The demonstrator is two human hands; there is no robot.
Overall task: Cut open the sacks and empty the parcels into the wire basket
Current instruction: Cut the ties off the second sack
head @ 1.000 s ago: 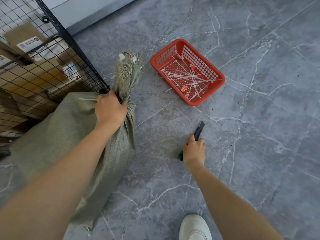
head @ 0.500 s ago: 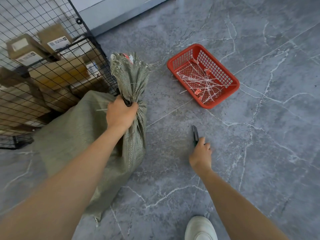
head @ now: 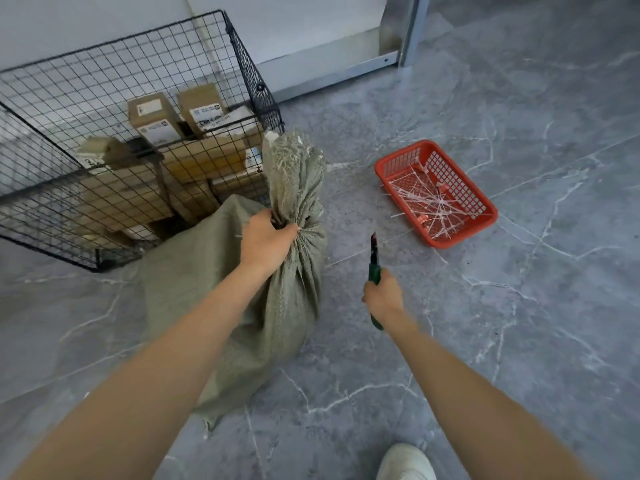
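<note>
**Holding the sack's neck, cutter standing by**

The left hand (head: 268,239) is wrapped round the gathered neck of the sack (head: 242,306), with its fingers curled into the bunched cloth. The right hand (head: 382,296) grips the green handles of a cutter (head: 374,252). Its dark blades point toward the far side, and I cannot tell whether they are parted.

The neck lies to the left of the cutter's tip and about level with it. Bare floor (head: 519,341) shows between them, so the tool is near but not touching. The neck's long axis rises up and away from the left fist, roughly parallel to the cutter. I judge the blades must turn leftward to cross it.

The sack is grey-green woven cloth, frayed at the top, full and slumped on the floor. It sits just in front of the near right corner of the wire basket (head: 247,77), which holds brown parcels (head: 152,121). Farther right sits a red tray (head: 460,237) of white ties (head: 429,202).
</note>
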